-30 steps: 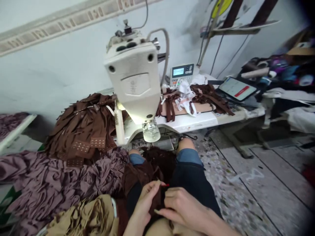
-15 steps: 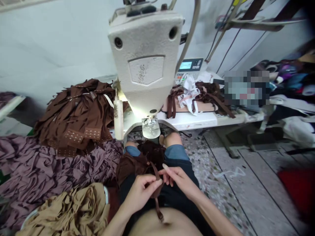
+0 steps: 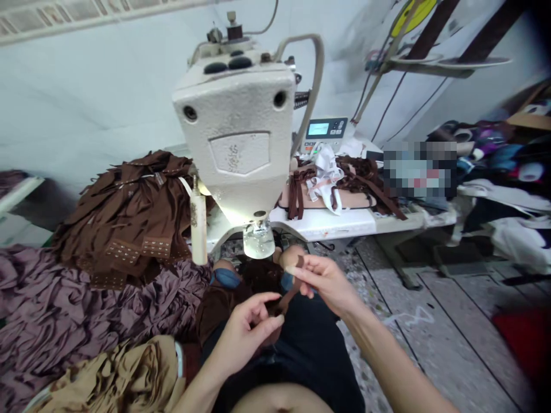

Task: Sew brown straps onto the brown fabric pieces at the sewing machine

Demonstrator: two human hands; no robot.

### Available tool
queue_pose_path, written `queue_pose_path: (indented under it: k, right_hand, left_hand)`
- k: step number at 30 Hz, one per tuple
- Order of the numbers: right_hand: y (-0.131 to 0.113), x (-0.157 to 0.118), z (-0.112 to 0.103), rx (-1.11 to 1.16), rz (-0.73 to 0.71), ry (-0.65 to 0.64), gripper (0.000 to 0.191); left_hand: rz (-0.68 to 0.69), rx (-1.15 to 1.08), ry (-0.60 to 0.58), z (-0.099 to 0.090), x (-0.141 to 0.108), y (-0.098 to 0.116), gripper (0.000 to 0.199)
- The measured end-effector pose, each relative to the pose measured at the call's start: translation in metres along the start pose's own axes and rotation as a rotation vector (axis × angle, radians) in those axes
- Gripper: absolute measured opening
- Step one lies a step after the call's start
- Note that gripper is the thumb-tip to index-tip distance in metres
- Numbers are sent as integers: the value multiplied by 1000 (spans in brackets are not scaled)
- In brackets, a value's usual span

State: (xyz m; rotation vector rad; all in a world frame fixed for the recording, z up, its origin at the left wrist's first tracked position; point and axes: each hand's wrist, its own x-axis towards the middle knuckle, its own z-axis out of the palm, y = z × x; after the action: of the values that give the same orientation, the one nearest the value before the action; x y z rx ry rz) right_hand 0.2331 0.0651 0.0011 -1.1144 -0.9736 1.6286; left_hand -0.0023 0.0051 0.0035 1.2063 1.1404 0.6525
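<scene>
A narrow brown strap [image 3: 290,296] runs between my two hands above my lap. My right hand [image 3: 325,280] pinches its upper end between thumb and fingers. Lower down, my left hand [image 3: 252,330] holds the strap's other part between thumb and forefinger, with the fingers curled. Dark brown fabric [image 3: 219,307] lies over my thigh to the left of the strap, partly hidden by my left hand. The white sewing machine head [image 3: 239,149] stands just beyond my knees, its clear guard [image 3: 258,242] above them.
Brown pieces with rows of hooks [image 3: 133,212] are heaped left of the machine. Mauve fabric [image 3: 107,312] and tan fabric [image 3: 116,373] lie nearer me. White straps [image 3: 326,172] and brown straps [image 3: 296,195] rest on the table at right, before a control panel [image 3: 325,131].
My right hand has moved up and to the right and now pinches the strap's end, drawing it out from my left hand. The camera view has tilted slightly upward.
</scene>
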Motion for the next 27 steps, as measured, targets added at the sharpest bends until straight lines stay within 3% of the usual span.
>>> queue_pose_path:
  k: [3, 6, 8, 11, 15, 20, 24, 27]
  right_hand:
    - [-24, -2, -12, -73, -42, -31, 47]
    - [-32, -10, -11, -203, -5, -261, 40]
    - [-27, -16, 1, -278, -71, -369, 34]
    - [-13, -21, 31, -338, -228, -411, 31]
    - [0, -22, 59, -307, -257, -355, 41]
    - [-8, -17, 61, -215, -272, -231, 47]
    - [-14, -14, 57, -170, -276, -189, 52]
    - [-14, -13, 55, -118, -253, -174, 53]
  left_hand:
    - [52, -50, 65, -15, -4, 20, 48]
    - [137, 16, 128, -30, -10, 36, 33]
    - [233, 86, 174, -36, -11, 42, 24]
    - [367, 130, 210, -37, -6, 50, 19]
    - [431, 111, 263, -35, 12, 58, 20]
    - [505, 170, 490, -37, 30, 61, 24]
    - [806, 564, 619, -36, 35, 56, 10]
    - [1042, 834, 658, -31, 35, 49, 29]
